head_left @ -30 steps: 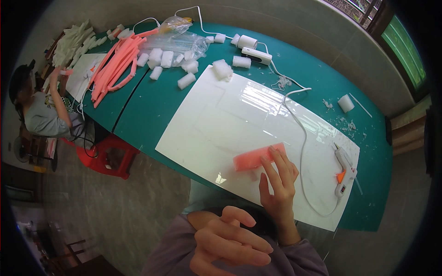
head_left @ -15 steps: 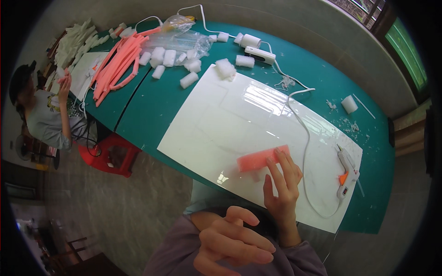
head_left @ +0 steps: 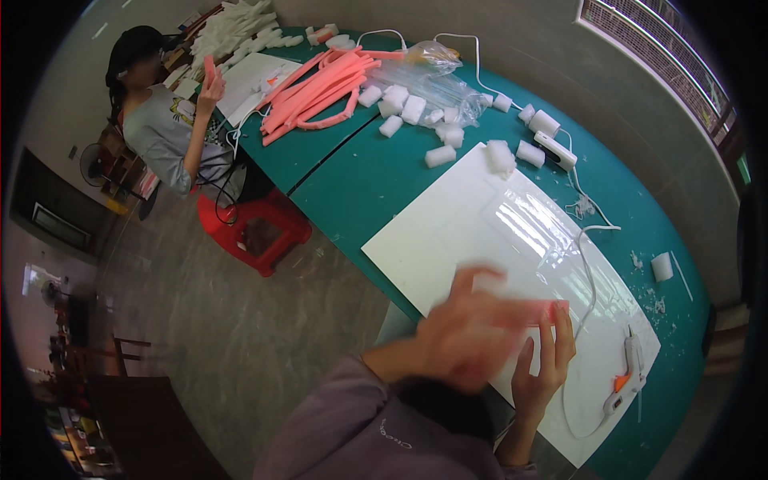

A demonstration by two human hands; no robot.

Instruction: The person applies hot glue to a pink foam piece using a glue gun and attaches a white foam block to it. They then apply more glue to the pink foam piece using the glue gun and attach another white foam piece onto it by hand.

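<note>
Head view: a person's two bare hands are working over a glossy white board (head_left: 448, 240), which is lying on a green bench (head_left: 352, 200). A short pink foam piece (head_left: 538, 309) is sitting above the board's near part, its left portion disappearing behind the left hand (head_left: 472, 332). That hand is blurring as it is crossing in front, and whether it is gripping the foam cannot be told. The right hand (head_left: 546, 364) is staying unclenched, its fingertips touching the foam's right end while its thumb is standing apart. A white glue gun (head_left: 634, 352) with an orange trigger is lying near the board's right edge, its white cord (head_left: 593, 288) curving across the surface. White foam blocks (head_left: 412, 110) are gathering beside a clear plastic bag (head_left: 424, 88), and one more chunk (head_left: 501, 157) is resting at the board's far corner. Pink foam tubes (head_left: 320, 96) are lying heaped farther left. Beyond, a co-worker (head_left: 172, 148) in grey is sitting on a red stool (head_left: 256, 236), raising a pink piece (head_left: 210, 68).
</note>
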